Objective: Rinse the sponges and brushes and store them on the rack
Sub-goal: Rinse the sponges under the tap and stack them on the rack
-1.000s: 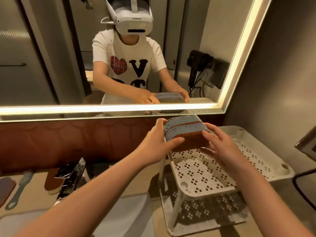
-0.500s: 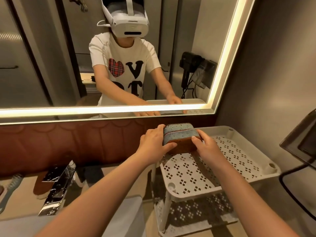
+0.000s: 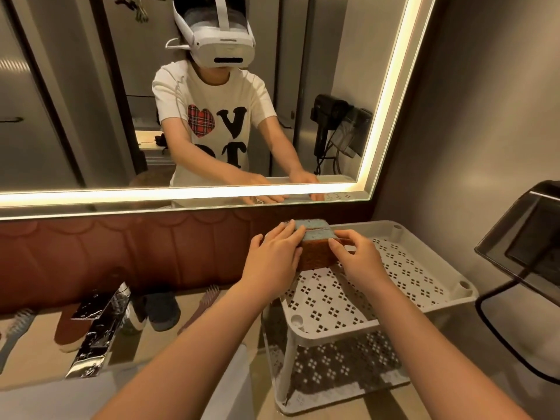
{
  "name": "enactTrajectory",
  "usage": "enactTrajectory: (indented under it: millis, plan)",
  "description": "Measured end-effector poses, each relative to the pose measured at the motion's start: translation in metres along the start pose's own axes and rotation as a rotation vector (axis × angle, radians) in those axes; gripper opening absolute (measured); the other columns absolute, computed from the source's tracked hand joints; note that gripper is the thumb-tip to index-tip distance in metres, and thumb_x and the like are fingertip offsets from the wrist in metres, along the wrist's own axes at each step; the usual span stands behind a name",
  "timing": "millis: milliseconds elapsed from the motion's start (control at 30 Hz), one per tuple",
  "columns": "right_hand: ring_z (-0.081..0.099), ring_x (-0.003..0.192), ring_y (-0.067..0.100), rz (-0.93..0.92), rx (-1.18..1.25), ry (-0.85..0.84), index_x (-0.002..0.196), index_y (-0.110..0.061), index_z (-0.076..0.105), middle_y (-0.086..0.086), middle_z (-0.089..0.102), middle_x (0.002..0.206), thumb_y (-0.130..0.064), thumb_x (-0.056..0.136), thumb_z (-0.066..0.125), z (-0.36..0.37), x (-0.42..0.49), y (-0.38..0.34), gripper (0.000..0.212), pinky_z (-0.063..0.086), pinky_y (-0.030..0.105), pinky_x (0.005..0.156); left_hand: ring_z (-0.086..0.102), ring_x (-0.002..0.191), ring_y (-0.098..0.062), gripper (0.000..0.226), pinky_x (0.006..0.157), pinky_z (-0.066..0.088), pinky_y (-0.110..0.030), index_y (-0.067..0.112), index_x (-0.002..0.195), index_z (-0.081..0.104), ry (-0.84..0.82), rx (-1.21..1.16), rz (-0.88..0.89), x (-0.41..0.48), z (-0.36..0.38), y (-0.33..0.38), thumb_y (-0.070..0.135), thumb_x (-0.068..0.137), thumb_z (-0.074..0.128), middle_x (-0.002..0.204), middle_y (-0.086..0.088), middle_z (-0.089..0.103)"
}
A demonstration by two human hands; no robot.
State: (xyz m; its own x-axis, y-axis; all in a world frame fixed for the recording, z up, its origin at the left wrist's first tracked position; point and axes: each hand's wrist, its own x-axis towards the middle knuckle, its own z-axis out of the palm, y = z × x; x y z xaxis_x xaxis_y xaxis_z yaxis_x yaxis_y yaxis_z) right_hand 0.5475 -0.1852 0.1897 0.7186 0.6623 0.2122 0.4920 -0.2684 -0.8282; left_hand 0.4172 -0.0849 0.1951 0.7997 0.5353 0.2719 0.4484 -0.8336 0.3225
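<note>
A stack of sponges (image 3: 315,242), blue-grey on top and brown below, rests on the far left corner of the top shelf of the white perforated rack (image 3: 333,332). My left hand (image 3: 272,262) lies over the stack's left end with straight fingers across its top. At the right end, my right hand (image 3: 360,262) pinches the stack between thumb and fingers. The far side of the sponges is hidden.
On the counter left of the rack lie a pinkish brush (image 3: 203,301), a dark blue-grey sponge (image 3: 163,310), a brown sponge (image 3: 71,331) and a grey brush (image 3: 15,328) around a chrome faucet (image 3: 97,331). A white basin (image 3: 212,389) sits below. A black stand (image 3: 521,237) with cable is at right.
Both hands lowered the sponge stack from the air onto the rack's top shelf. My left hand's grip flattened into straight fingers on top.
</note>
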Motion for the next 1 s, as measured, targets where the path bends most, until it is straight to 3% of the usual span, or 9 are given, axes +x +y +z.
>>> enactTrajectory:
  millis: [167, 267, 367, 433, 533, 600, 800, 867, 1000]
  plan:
    - [0.054, 0.115, 0.02, 0.01, -0.024, -0.004, 0.128, -0.011, 0.055, 0.008, 0.06, 0.125, -0.028, 0.092, 0.053, 0.0, -0.001, -0.001, 0.039, 0.045, 0.039, 0.1, 0.009, 0.145, -0.019, 0.049, 0.113, 0.014, -0.049, 0.035, 0.147, 0.015, -0.16, -0.043, -0.081, 0.003, -0.007, 0.002, 0.035, 0.1, 0.029, 0.158, 0.007, 0.009]
    - [0.052, 0.119, 0.023, 0.014, -0.099, 0.016, 0.131, -0.014, 0.052, 0.007, 0.057, 0.13, -0.031, 0.093, 0.052, 0.0, -0.003, -0.001, 0.042, 0.043, 0.039, 0.1, 0.004, 0.146, -0.021, 0.052, 0.115, 0.014, -0.047, 0.033, 0.148, 0.011, -0.229, -0.163, -0.088, 0.001, -0.01, 0.0, 0.034, 0.1, 0.03, 0.159, 0.004, 0.004]
    - [0.045, 0.121, 0.023, -0.112, -0.313, 0.111, 0.131, -0.021, 0.051, 0.003, 0.053, 0.131, -0.035, 0.092, 0.051, -0.001, -0.007, -0.007, 0.041, 0.04, 0.039, 0.099, 0.007, 0.146, -0.02, 0.054, 0.118, 0.015, -0.043, 0.025, 0.149, 0.014, -0.132, -0.327, -0.052, -0.009, -0.019, -0.004, 0.029, 0.1, 0.035, 0.158, -0.004, 0.01]
    - [0.044, 0.118, 0.021, -0.224, -0.351, 0.118, 0.129, -0.022, 0.051, 0.002, 0.05, 0.128, -0.032, 0.091, 0.052, -0.001, -0.012, -0.018, 0.039, 0.041, 0.037, 0.096, 0.016, 0.144, -0.018, 0.05, 0.118, 0.018, -0.038, 0.019, 0.146, 0.026, -0.066, -0.365, -0.008, -0.018, -0.031, -0.008, 0.027, 0.099, 0.039, 0.155, -0.005, 0.022]
    - [0.05, 0.106, 0.015, -0.333, -0.309, 0.004, 0.123, -0.023, 0.053, -0.002, 0.048, 0.122, -0.03, 0.09, 0.055, 0.005, -0.026, -0.044, 0.034, 0.05, 0.034, 0.088, 0.048, 0.124, -0.011, 0.033, 0.104, 0.038, -0.027, 0.017, 0.126, 0.056, -0.008, -0.371, 0.06, -0.038, -0.052, -0.02, 0.026, 0.097, 0.043, 0.131, -0.001, 0.056]
    - [0.054, 0.097, 0.01, -0.402, -0.268, -0.084, 0.117, -0.024, 0.058, -0.007, 0.051, 0.113, -0.029, 0.089, 0.057, 0.013, -0.039, -0.063, 0.028, 0.05, 0.027, 0.082, 0.059, 0.102, -0.005, 0.024, 0.089, 0.046, -0.023, 0.021, 0.11, 0.064, 0.023, -0.42, 0.05, -0.056, -0.065, -0.031, 0.026, 0.096, 0.046, 0.109, 0.006, 0.066]
    - [0.058, 0.083, 0.003, -0.463, -0.177, -0.383, 0.107, -0.029, 0.064, -0.013, 0.064, 0.088, -0.028, 0.088, 0.059, 0.057, -0.083, -0.105, 0.019, 0.047, 0.014, 0.071, 0.062, 0.085, 0.0, 0.018, 0.075, 0.049, -0.016, 0.026, 0.097, 0.065, -0.012, -0.439, -0.041, -0.122, -0.084, -0.084, 0.029, 0.094, 0.048, 0.091, 0.012, 0.067]
    - [0.057, 0.085, 0.001, -0.48, -0.175, -0.482, 0.106, -0.027, 0.065, -0.012, 0.065, 0.088, -0.027, 0.089, 0.058, 0.08, -0.093, -0.11, 0.019, 0.045, 0.012, 0.072, 0.064, 0.08, -0.005, 0.017, 0.07, 0.051, -0.019, 0.022, 0.095, 0.066, -0.055, -0.432, -0.084, -0.144, -0.09, -0.11, 0.026, 0.093, 0.05, 0.087, 0.006, 0.069]
    - [0.06, 0.086, 0.001, -0.419, -0.173, -0.609, 0.109, -0.026, 0.064, -0.01, 0.066, 0.097, -0.026, 0.09, 0.056, 0.129, -0.103, -0.108, 0.02, 0.048, 0.013, 0.071, 0.063, 0.084, -0.007, 0.017, 0.079, 0.052, -0.028, 0.021, 0.095, 0.067, -0.072, -0.424, -0.245, -0.183, -0.099, -0.169, 0.024, 0.093, 0.051, 0.088, 0.006, 0.069]
